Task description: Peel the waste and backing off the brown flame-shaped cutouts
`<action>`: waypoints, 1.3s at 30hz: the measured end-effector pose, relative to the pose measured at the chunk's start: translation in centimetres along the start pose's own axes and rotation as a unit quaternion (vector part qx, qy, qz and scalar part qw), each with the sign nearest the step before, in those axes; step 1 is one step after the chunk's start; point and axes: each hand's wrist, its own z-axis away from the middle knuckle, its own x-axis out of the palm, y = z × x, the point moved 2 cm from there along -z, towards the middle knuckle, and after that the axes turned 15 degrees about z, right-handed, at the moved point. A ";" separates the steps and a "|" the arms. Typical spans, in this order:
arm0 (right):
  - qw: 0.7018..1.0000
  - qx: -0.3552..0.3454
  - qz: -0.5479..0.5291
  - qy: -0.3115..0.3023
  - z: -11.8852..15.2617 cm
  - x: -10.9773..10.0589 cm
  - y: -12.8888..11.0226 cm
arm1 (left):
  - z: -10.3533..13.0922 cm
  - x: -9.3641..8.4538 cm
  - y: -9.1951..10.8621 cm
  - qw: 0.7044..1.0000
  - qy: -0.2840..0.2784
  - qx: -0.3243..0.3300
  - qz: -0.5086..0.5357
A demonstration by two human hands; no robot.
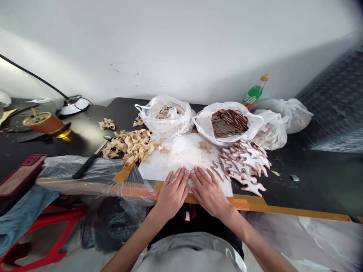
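My left hand (174, 189) lies flat on a white sheet (181, 151) at the table's front edge, fingers stretched out. Beside it, my right hand (209, 189) rests palm down, fingers extended and slightly apart. The fingertips of both hands nearly meet over a small thin piece, mostly hidden beneath them. Just right of my right hand is a heap of wavy cut-out pieces (244, 162) with white faces and reddish-brown edges. To the left of the sheet lies a pile of curled tan scraps (130, 145). A few tan scraps (204, 146) also lie on the sheet.
Behind the sheet stand an open plastic bag (167, 126) with tan scraps and another bag (201, 122) filled with brown pieces. A green bottle (253, 94) and knotted bags (297, 115) are at back right. A black-handled tool (86, 166), phone (22, 173) and tipped cup (45, 122) lie left.
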 end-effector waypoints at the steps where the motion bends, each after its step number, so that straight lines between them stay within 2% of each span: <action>1: 1.000 -0.002 0.002 -0.006 0.0 -0.1 0.1 | 0.2 -0.2 -0.2 1.000 -0.010 0.004 0.000; 6: 1.000 -0.006 0.002 -0.017 0.3 -0.4 0.7 | 0.8 -1.8 -1.4 0.999 -0.035 0.018 0.004; 12: 1.000 -0.006 0.008 -0.006 0.9 -0.6 1.4 | 2.1 -3.3 -2.9 0.999 -0.035 0.013 -0.009; 15: 1.000 -0.007 0.014 -0.001 1.0 -0.6 1.4 | 2.1 -3.5 -2.5 0.999 -0.030 0.032 -0.008; 19: 1.000 0.005 0.016 0.003 0.8 -0.4 1.2 | 1.5 -2.8 -1.1 0.998 -0.028 0.064 0.005; 24: 1.000 0.013 0.007 0.015 0.9 -0.5 1.5 | 1.7 -2.1 -0.4 0.999 0.004 0.036 0.012; 29: 0.999 0.021 -0.010 0.028 0.3 -0.8 1.1 | 2.0 -2.7 -0.8 0.998 0.047 0.018 0.039; 33: 0.999 0.006 -0.037 0.036 -0.7 -0.5 -0.7 | 0.5 -3.5 -2.5 0.995 0.089 -0.005 0.045; 39: 0.997 -0.014 -0.076 0.031 0.1 -0.4 -2.6 | -4.5 -5.3 -7.4 0.995 0.098 -0.017 -0.003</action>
